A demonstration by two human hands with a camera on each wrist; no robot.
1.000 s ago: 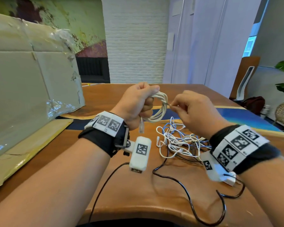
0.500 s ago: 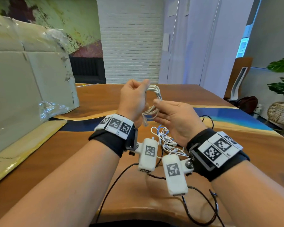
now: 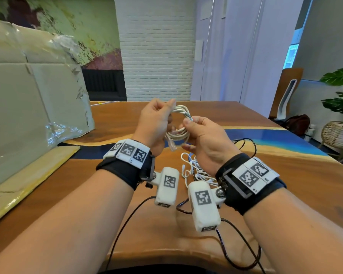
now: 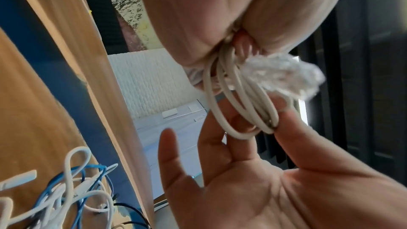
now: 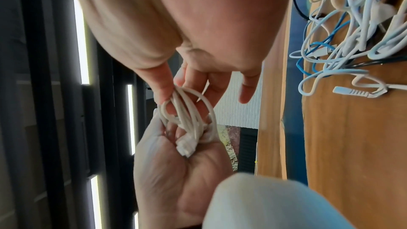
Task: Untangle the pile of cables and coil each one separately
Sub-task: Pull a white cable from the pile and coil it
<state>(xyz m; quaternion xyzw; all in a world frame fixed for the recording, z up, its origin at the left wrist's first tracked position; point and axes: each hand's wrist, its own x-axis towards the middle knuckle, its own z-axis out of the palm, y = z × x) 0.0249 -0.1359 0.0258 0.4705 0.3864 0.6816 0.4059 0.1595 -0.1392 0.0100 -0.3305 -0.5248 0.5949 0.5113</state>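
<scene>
A white cable coil (image 3: pixel 181 123) is held up over the table, between both hands. My left hand (image 3: pixel 156 119) grips its left side in a fist, and the loops run out of that fist (image 4: pixel 237 107). My right hand (image 3: pixel 198 131) pinches the coil's right side between thumb and forefinger (image 5: pixel 185 111), the other fingers spread. A clear plug (image 3: pixel 172 145) hangs below the coil. The tangled pile of white and blue cables (image 3: pixel 194 167) lies on the table under my right wrist, and shows in both wrist views (image 4: pixel 66 198) (image 5: pixel 352 23).
A large cardboard box (image 3: pixel 28 105) stands on the left of the wooden table (image 3: pixel 275 175). Black cable (image 3: pixel 240 248) loops near the front edge. A chair (image 3: pixel 285 95), a wicker basket (image 3: pixel 337 135) and a plant stand beyond the right side.
Both hands have risen and drawn together. My right hand has shifted from the loose strand to pinching the coil's right side. The pile has not moved.
</scene>
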